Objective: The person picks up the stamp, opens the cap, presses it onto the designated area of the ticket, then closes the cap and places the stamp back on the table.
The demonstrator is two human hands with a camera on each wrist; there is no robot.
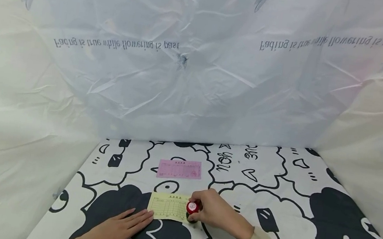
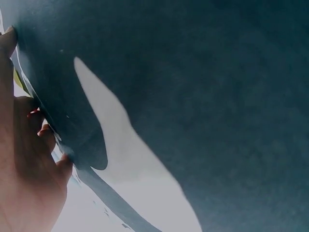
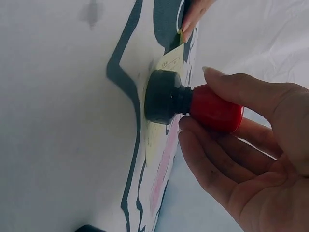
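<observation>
A yellow printed slip (image 1: 167, 206) lies on the patterned tablecloth in the head view. My left hand (image 1: 122, 228) rests with straight fingers on its lower left corner. At the slip's right end my right hand (image 1: 211, 207) pinches a stamp (image 1: 192, 207) by its round red handle. The right wrist view shows the thumb and fingers around that red handle (image 3: 217, 110), while the wide black base (image 3: 161, 96) stands against the slip (image 3: 154, 137). In the left wrist view the left hand (image 2: 36, 164) is seen from the side, and the slip is mostly hidden.
Beyond the yellow slip lies a pink slip (image 1: 179, 169) with a red stamp mark at its right end. The black-and-white cartoon tablecloth (image 1: 293, 225) covers the table. Pale fabric walls (image 1: 180, 94) with printed lettering rise at the back and both sides.
</observation>
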